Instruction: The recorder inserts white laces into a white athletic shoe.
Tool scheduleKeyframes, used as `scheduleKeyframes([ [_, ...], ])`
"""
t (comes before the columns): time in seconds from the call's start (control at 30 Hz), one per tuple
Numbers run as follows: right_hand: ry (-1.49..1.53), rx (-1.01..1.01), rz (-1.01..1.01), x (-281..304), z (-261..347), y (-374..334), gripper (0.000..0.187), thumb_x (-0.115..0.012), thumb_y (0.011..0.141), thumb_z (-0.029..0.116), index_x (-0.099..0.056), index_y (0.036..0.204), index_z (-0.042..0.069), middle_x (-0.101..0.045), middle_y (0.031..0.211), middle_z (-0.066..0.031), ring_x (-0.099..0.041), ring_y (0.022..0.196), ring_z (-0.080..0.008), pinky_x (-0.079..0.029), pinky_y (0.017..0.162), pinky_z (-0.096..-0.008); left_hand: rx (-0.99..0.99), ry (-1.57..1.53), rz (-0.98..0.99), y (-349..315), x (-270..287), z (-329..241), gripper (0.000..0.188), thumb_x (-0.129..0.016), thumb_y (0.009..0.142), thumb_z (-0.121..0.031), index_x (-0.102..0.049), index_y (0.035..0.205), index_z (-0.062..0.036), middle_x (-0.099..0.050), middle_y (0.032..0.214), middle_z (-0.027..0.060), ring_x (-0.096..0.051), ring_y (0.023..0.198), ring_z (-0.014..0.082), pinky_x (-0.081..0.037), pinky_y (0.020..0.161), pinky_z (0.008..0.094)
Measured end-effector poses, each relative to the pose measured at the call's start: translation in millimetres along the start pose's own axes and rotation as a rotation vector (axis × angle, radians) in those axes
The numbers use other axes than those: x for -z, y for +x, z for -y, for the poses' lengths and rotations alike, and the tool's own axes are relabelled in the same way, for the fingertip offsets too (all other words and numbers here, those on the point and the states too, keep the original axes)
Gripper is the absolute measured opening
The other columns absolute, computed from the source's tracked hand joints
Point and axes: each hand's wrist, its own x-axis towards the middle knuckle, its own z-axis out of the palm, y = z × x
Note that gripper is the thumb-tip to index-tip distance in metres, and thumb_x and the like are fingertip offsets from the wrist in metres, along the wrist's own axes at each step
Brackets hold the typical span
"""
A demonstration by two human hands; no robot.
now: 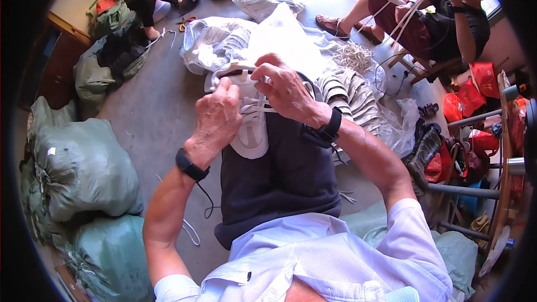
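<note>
A white sneaker (249, 140) rests on my lap over dark trousers, its toe pointing toward me. A white shoelace (256, 106) crosses its tongue, with loose loops to the right. My left hand (218, 111) is closed, its fingertips pinching the left edge of the shoe near the eyelets. Over the opposite side bends my right hand (286, 90), with thumb and fingers curled in close to the upper eyelets. Whatever is between those right fingertips is too small to make out. Both wrists wear black bands.
Ahead lie white plastic bags (215, 39) and a row of stacked pale shoes (349, 95), with a bundle of laces (353, 56) behind. Green sacks (92, 168) stand at left, a metal-framed rack (500, 162) at right. Two other people sit farther off; orange-handled scissors (187, 23) lie on the floor.
</note>
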Motion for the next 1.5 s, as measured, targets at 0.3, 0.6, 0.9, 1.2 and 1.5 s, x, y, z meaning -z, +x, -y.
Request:
scheduleKeyframes([
  [0.3,-0.381,0.077,0.091,-0.1,18.6,-5.1,0.011,-0.063,0.083,0.005,-0.059,0.09,-0.003,-0.054,0.109,-0.0204,-0.054,0.103,-0.0379,-0.044,0.086,-0.0472,-0.061,-0.179,-0.063,-4.9,8.9,3.9,0.008,-0.067,0.085,-0.012,-0.065,0.085,-0.004,-0.061,0.094,0.0078,-0.067,0.078,0.031,-0.053,0.068,0.042],
  [0.6,-0.503,-0.078,0.199,-20.5,19.5,0.4,0.043,-0.07,0.073,0.008,-0.061,0.109,-0.013,-0.053,0.112,-0.0249,-0.048,0.109,-0.0392,-0.038,0.088,-0.0509,-0.016,-0.176,-0.132,-3.9,-14.1,4.5,0.007,-0.065,0.084,-0.009,-0.064,0.083,-0.0022,-0.061,0.093,0.0093,-0.067,0.078,0.0318,-0.054,0.069,0.0422],
  [0.9,-0.67,-0.034,0.191,-20.8,28.1,-6.3,0.027,-0.072,0.079,0.013,-0.062,0.093,-0.008,-0.054,0.115,-0.0179,-0.048,0.113,-0.0362,-0.038,0.095,-0.0483,0.009,-0.191,-0.17,-6.8,-13.5,2.3,0.009,-0.06,0.084,-0.008,-0.06,0.078,-0.0012,-0.059,0.091,0.0113,-0.066,0.076,0.0337,-0.053,0.068,0.0442],
  [1.2,-0.314,-0.241,0.049,-30.0,18.8,-10.5,0.016,-0.075,0.072,0.01,-0.062,0.073,0.0,-0.057,0.12,-0.0164,-0.048,0.115,-0.0366,-0.04,0.092,-0.0464,0.026,-0.198,-0.187,-6.5,-15.8,3.6,0.008,-0.063,0.083,-0.009,-0.062,0.081,-0.0017,-0.059,0.093,0.0108,-0.067,0.078,0.0329,-0.054,0.068,0.0438],
  [1.5,-0.385,-0.054,-0.142,73.4,-3.2,-13.8,0.016,-0.069,0.081,0.007,-0.056,0.08,-0.003,-0.058,0.112,-0.0214,-0.058,0.104,-0.0356,-0.047,0.091,-0.0413,-0.057,-0.144,-0.034,4.2,25.2,37.1,0.012,-0.066,0.082,-0.017,-0.067,0.081,-0.0052,-0.066,0.087,0.009,-0.067,0.081,0.0306,-0.053,0.073,0.0413],
])
